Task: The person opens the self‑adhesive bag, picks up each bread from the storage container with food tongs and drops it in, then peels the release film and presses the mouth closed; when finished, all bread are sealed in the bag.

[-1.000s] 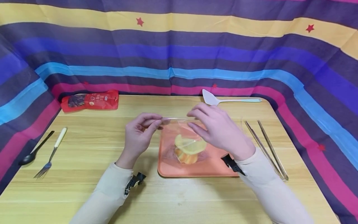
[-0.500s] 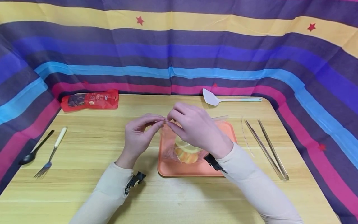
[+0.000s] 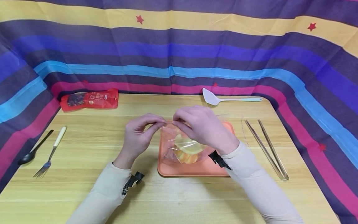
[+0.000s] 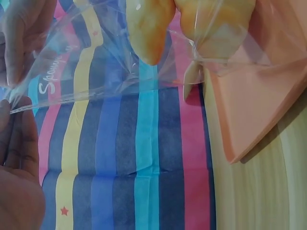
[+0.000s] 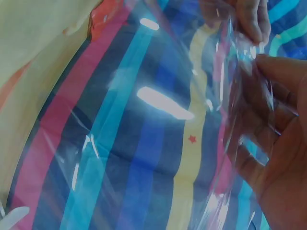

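Observation:
A clear plastic bag with bread inside rests over an orange tray, its top edge raised. My left hand pinches one end of that edge between thumb and fingers. Just to its right, my right hand pinches the same edge, a small gap between the two sets of fingertips. White lettering and a thin ridged strip show near the bag's edge in the left wrist view. Glare streaks the film in the right wrist view, where my right hand lies behind part of it.
A red pouch lies at the back left, with a black spoon and a fork nearer. On the right are a white spatula, metal tongs and a thin clear strip. A striped cloth hangs behind.
My right hand first moved left along the bag's edge until it met the left hand, then shifted slightly right again. The left hand has kept its hold in nearly the same place.

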`<state>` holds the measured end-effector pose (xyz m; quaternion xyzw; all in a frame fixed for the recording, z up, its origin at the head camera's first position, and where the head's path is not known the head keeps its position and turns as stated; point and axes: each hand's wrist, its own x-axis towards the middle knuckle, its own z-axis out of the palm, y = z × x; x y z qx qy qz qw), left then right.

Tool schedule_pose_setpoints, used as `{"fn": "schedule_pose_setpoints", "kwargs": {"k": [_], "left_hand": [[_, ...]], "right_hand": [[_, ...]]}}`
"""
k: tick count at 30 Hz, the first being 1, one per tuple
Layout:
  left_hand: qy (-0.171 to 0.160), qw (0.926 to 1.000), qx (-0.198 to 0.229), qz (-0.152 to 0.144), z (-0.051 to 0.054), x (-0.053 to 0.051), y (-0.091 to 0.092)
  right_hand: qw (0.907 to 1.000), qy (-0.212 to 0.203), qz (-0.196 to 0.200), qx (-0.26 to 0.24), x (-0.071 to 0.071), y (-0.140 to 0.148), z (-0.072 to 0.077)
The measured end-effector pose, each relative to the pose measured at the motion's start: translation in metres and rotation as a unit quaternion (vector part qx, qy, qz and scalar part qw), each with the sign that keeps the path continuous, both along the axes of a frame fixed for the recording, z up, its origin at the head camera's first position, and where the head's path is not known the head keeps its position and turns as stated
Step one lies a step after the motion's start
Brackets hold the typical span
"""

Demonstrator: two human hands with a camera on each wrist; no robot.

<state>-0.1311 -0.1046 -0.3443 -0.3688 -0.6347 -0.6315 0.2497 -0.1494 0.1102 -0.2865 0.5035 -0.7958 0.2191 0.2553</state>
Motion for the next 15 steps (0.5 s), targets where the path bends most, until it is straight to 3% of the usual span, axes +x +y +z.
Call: {"fn": "schedule_pose_setpoints", "kwargs": {"k": [9, 15], "left_hand": [[-0.009, 0.9998, -0.010, 0.013, 0.000, 0.000, 0.001], [-0.012, 0.9998, -0.011, 0.014, 0.001, 0.000, 0.001]], "right_hand": [[0.9972, 0.071, -0.023, -0.010, -0.003, 0.013, -0.004], [0.9949, 0.095, -0.030, -0.013, -0.006, 0.019, -0.007]]}}
